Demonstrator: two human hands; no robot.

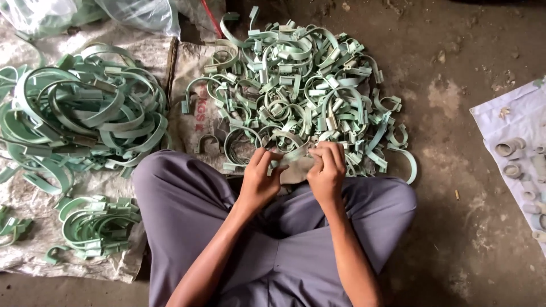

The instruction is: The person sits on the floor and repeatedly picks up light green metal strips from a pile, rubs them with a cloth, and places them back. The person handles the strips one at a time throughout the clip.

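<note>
Your left hand [259, 182]: fingers curled around the left end of a pale green clip [296, 161], thumb pressed against it, just above your lap
Your right hand [327, 170]: fingers clenched over the right end of the same clip, knuckles up, so both hands touch it and nearly touch each other
Clip you hold: a pale green plastic band, mostly hidden by your fingers; it sits between your knees at the near edge of the big pile; its exact shape cannot be told
Big pile [301, 91]: a heap of small green clips right in front of you, tangled, lying partly on a sack [196, 108] and partly on the dirt floor [455, 68]
Larger bands [85, 113]: to your left, a separate heap of wider green hoops on a worn cloth [34, 250]
Small stack [96, 227]: beside your left knee, a few green clips nested together on the same cloth
Your legs [182, 210]: crossed, in grey trousers, on the floor
White sheet [506, 119]: well off to your right, with short grey tube pieces [512, 149] lying on it
Plastic bags [136, 14]: at the top left, beyond the larger bands
</note>
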